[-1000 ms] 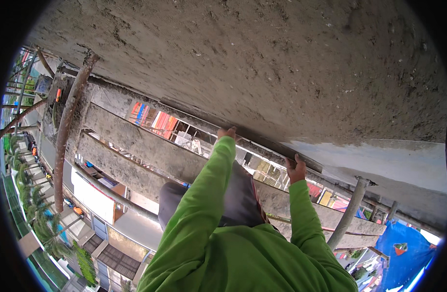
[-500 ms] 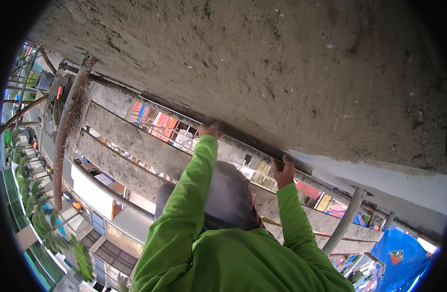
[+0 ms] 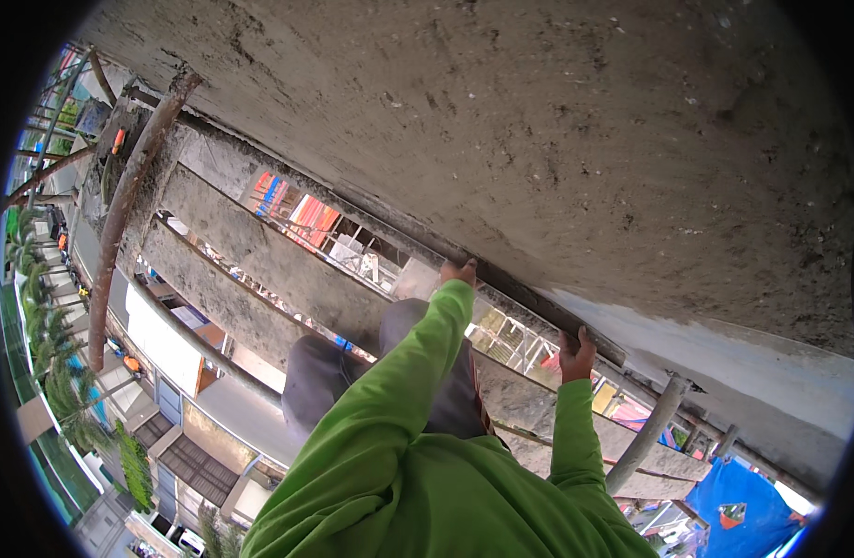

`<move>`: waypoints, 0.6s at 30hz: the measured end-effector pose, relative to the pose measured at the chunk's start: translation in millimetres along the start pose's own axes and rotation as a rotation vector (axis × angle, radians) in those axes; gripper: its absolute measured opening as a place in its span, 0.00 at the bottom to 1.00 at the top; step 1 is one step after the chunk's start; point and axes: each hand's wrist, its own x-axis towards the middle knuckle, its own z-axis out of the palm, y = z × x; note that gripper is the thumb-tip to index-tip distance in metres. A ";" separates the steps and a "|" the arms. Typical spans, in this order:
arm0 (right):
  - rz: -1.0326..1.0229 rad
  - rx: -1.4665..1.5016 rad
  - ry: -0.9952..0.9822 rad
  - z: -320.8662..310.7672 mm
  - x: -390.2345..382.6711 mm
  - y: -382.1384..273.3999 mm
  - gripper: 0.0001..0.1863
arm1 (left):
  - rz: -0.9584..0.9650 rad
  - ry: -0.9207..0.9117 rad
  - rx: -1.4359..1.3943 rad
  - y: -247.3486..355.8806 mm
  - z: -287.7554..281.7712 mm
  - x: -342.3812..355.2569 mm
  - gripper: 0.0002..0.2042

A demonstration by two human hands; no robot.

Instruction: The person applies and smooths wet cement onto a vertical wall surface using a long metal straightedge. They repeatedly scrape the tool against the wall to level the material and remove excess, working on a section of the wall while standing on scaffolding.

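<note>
A long, narrow, dark straight-edged board [image 3: 525,299] lies along the bottom of the rough cement-plastered wall [image 3: 501,139]. My left hand [image 3: 460,272] is closed on its lower edge near the middle of the view, the fingertips partly hidden. Farther right, my right hand [image 3: 577,354] grips the same board close to its right end, with the thumb up against its face. Both arms, in green sleeves, reach forward from my body. A smooth pale patch [image 3: 706,344] of wall lies right of the board's end.
Below me run scaffold planks [image 3: 269,232] with open gaps showing a deep drop to roofs and a street. A slanting wooden pole [image 3: 134,214] stands at left, another post [image 3: 650,432] at right. A blue tarp [image 3: 748,498] hangs at lower right.
Both hands have moved rightward along the wall, and the board's right end has shifted right with them. My knees show more to the left of my arm.
</note>
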 end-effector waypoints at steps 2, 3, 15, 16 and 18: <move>0.194 0.285 0.053 2.7 5.2 2.3 0.17 | 0.012 0.057 -0.046 1.8 -4.3 4.1 0.19; 0.288 0.428 0.103 3.9 5.7 2.6 0.18 | 0.019 0.082 -0.067 6.3 -5.8 5.5 0.18; -0.317 -0.285 0.054 79.6 2.4 -31.9 0.22 | 0.037 0.069 -0.068 91.5 -58.9 33.2 0.22; -0.306 -0.313 0.057 82.4 3.0 -30.0 0.22 | 0.032 0.061 -0.056 100.3 -56.8 27.2 0.23; -0.190 -0.129 0.100 99.7 3.2 -31.9 0.22 | 0.075 0.105 -0.015 108.8 -62.1 24.3 0.23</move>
